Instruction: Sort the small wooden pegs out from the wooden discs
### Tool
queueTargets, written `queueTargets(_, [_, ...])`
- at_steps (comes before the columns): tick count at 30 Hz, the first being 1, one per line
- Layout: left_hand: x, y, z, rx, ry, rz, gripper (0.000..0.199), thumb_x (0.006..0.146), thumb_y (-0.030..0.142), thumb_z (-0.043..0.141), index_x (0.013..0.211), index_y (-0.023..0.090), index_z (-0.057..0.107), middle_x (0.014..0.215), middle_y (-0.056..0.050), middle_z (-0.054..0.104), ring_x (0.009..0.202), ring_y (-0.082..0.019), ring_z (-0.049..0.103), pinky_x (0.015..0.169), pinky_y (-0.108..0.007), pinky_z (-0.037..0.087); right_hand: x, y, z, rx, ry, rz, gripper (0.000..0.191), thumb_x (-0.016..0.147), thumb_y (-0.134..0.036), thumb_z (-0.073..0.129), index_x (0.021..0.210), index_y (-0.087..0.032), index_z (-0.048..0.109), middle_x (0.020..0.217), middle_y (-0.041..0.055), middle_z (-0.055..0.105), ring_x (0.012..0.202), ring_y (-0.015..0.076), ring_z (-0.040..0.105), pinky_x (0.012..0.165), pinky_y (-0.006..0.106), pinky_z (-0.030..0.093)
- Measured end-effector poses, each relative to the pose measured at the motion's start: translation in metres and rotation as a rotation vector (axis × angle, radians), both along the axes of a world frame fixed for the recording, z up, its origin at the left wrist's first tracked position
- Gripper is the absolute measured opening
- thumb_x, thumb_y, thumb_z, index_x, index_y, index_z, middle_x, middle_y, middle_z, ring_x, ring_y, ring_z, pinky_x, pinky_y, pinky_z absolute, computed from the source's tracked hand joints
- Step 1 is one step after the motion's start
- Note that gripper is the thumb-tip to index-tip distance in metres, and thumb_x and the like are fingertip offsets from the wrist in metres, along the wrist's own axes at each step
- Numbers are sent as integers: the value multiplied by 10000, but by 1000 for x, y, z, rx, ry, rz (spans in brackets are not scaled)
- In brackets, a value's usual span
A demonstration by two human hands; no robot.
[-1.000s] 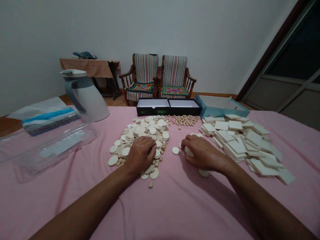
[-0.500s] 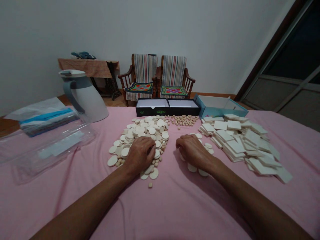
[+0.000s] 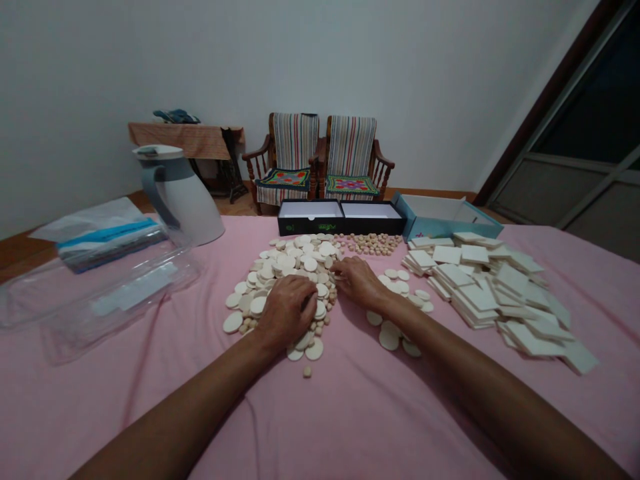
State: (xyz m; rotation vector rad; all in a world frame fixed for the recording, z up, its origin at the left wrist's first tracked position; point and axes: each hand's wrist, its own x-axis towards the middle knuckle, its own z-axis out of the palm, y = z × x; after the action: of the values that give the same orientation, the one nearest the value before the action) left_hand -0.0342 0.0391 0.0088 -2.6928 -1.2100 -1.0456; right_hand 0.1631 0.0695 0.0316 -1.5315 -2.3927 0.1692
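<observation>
My left hand (image 3: pixel 286 313) lies cupped over the lower part of a heap of cream round discs (image 3: pixel 295 263), and the fingers hide what is beneath them. My right hand (image 3: pixel 357 281) reaches the heap's right edge, its fingertips among the discs. Behind and to the right of that hand is a smaller group of loose discs (image 3: pixel 393 337). Small tan beads (image 3: pixel 370 244) form a patch behind the heap. A large pile of cream square tiles (image 3: pixel 483 290) lies to the right of both hands.
The pink cloth (image 3: pixel 350 413) covers the table. A black box (image 3: pixel 340 218) stands open at the back, beside a blue and white box (image 3: pixel 445 217). At left are a white jug (image 3: pixel 183 197) and a clear plastic container (image 3: pixel 115 293). Two striped chairs (image 3: pixel 320 160) stand beyond.
My right hand has moved left, from the loose discs to the heap's right edge. More loose discs now show where it was. My left hand stays in place on the heap.
</observation>
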Motion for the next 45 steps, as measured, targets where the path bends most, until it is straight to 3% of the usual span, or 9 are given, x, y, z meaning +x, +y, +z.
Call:
queueTargets(8, [0, 1, -2, 15, -30, -9, 151, 857, 145, 515, 874, 178, 661, 887, -85, 699, 903, -233, 623, 848, -416, 493, 50, -25, 19, -61, 143, -73, 233, 789, -65, 512, 901, -167, 689, 859, 37, 705, 762, 144, 606, 700, 239, 409])
queueTargets(14, [0, 1, 0, 21, -34, -6, 147, 872, 160, 514, 883, 174, 660, 899, -89, 700, 904, -234, 623, 854, -421, 490, 32, -31, 9, -124, 9, -26, 235, 791, -175, 589, 1006, -159, 681, 989, 91, 682, 922, 201, 585, 776, 289, 389])
queueTargets(20, [0, 1, 0, 8, -10, 3, 140, 876, 153, 513, 883, 174, 651, 892, -85, 695, 910, -234, 615, 861, -422, 482, 28, -44, 23, -142, -210, 27, 146, 804, -218, 573, 759, -165, 702, 808, 84, 692, 816, 215, 598, 794, 348, 351])
queueTargets(22, [0, 1, 0, 2, -9, 1, 142, 875, 148, 511, 875, 171, 651, 887, -86, 692, 909, -233, 616, 861, -416, 482, 37, -39, 30, -136, -200, -24, 178, 825, -242, 562, 734, -172, 698, 757, 70, 689, 759, 200, 599, 752, 328, 357])
queueTargets(24, [0, 1, -1, 1, -14, -1, 144, 876, 148, 510, 876, 167, 653, 888, -88, 691, 907, -232, 616, 860, -413, 483, 45, -27, 30, -94, -126, -123, 164, 838, -227, 550, 829, -174, 705, 849, 73, 701, 778, 186, 604, 712, 294, 367])
queueTargets(28, [0, 2, -1, 8, -24, -6, 143, 876, 147, 512, 882, 160, 655, 892, -91, 694, 902, -231, 614, 858, -414, 484, 45, 0, 11, -116, -41, -149, 208, 817, -201, 588, 996, -162, 686, 1007, 89, 680, 839, 167, 608, 688, 242, 386])
queueTargets(32, [-1, 2, -3, 23, -31, -7, 137, 869, 145, 521, 880, 154, 658, 895, -93, 695, 901, -233, 612, 855, -417, 486, 42, 22, -6, -168, -75, -142, 172, 758, -98, 602, 884, -165, 699, 931, 59, 688, 797, 143, 604, 664, 210, 381])
queueTargets(38, [-1, 2, -4, 24, -34, -7, 142, 873, 147, 518, 900, 149, 657, 896, -91, 695, 909, -235, 609, 852, -413, 483, 58, 55, -4, -85, -58, -346, 230, 811, -131, 581, 1023, -125, 670, 918, 94, 701, 809, 172, 611, 680, 238, 387])
queueTargets(45, [-2, 2, -5, 15, -25, 4, 143, 875, 144, 517, 915, 153, 654, 911, -88, 696, 930, -235, 607, 870, -412, 473, 57, 68, -16, -78, -45, -361, 148, 745, -95, 632, 853, -162, 709, 860, 64, 714, 803, 180, 629, 659, 231, 396])
